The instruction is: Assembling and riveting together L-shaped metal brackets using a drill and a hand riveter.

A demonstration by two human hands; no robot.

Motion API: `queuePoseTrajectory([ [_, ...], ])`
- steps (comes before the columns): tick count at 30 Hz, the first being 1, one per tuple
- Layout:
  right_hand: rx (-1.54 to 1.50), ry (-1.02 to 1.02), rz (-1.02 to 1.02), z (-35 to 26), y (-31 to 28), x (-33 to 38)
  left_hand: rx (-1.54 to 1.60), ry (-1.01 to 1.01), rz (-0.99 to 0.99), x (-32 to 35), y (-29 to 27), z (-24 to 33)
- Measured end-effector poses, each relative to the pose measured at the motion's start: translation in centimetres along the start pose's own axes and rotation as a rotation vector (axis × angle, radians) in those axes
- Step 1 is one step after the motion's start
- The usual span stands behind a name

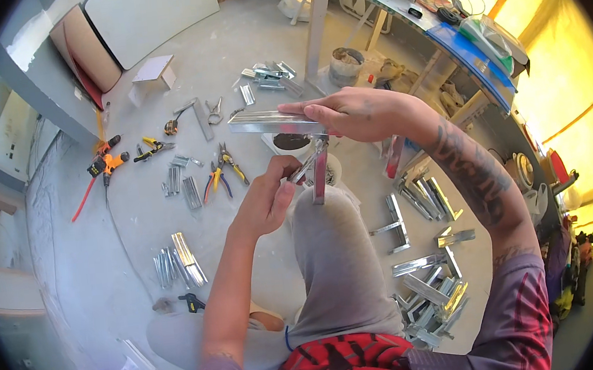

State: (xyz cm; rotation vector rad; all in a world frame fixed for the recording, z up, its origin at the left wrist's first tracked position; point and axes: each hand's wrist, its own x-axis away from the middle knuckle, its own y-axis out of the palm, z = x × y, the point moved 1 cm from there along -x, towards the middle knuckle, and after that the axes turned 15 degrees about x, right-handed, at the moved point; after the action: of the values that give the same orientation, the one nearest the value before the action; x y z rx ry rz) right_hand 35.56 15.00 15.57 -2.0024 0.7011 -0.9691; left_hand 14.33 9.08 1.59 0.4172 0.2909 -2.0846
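Note:
Above my raised knee is a T-shaped piece of joined silver metal channels (256, 124). My right hand (368, 114) grips the upper channel at its right end, thumb and fingers along its sides. The lower channel (321, 172) hangs from it, its end against the knee. My left hand (267, 196) is closed beside the joint, around something slim and metallic that its fingers partly hide. Behind the hands stand a container with dark contents (291, 142) and a white bucket (330, 170) of small metal pieces, partly covered by my hand and knee.
Pliers (223, 169), snips (154, 148), orange-and-black drills (105, 163) and a tape measure (172, 127) lie on the floor at left. Cut channels (183, 260) lie about in groups. Joined channel pieces (429, 293) are heaped at right. A cluttered workbench (430, 22) stands far right.

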Motion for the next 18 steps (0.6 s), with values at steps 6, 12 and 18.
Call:
queuePoseTrajectory([
  [6, 0.153, -0.168, 0.164, 0.8, 0.6, -1.1, 0.090, 0.037, 0.025, -0.4, -0.1, -0.7],
  [12, 0.115, -0.062, 0.088, -0.2, 0.1, -0.8, 0.087, 0.011, 0.028, -0.7, -0.3, -1.8],
  [18, 0.118, -0.076, 0.103, -0.5, 0.1, -1.0, 0.099, 0.070, 0.055, -0.9, 0.1, -2.4],
])
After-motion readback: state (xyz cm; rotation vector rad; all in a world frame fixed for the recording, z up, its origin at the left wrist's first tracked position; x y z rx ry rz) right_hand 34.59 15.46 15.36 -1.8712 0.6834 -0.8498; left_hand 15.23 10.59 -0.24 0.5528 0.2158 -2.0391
